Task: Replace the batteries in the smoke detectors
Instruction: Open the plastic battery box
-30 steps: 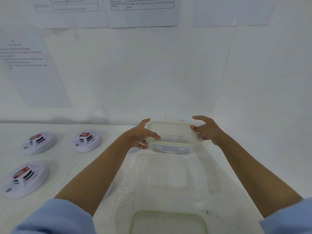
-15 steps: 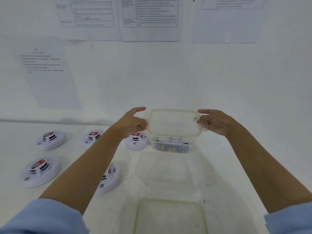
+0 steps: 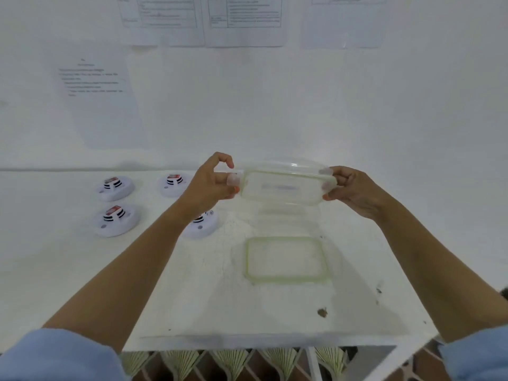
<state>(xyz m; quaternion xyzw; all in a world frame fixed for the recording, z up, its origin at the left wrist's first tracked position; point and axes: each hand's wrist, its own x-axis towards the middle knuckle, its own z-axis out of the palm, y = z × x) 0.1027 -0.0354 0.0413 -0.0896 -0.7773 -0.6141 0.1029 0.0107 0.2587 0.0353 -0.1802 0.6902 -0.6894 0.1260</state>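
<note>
My left hand (image 3: 213, 184) and my right hand (image 3: 350, 189) hold a clear plastic lid with a green seal (image 3: 286, 188) by its two short ends, in the air above the white table (image 3: 192, 298). A blurred bluish shape shows through the lid. Three white smoke detectors (image 3: 115, 188) (image 3: 173, 184) (image 3: 116, 220) lie on the table at the left with red-labelled batteries showing. Another smoke detector (image 3: 203, 225) is partly hidden behind my left forearm.
A second green-rimmed lid (image 3: 248, 259) lies flat on the table below my hands. Behind it a faint clear container (image 3: 316, 224) stands. The table's front edge (image 3: 275, 339) is near me, with patterned floor below. Printed sheets (image 3: 244, 20) hang on the white wall.
Both hands have raised the lid from the battery box and tilted it towards me. The view has dropped, so the table's front edge now shows.
</note>
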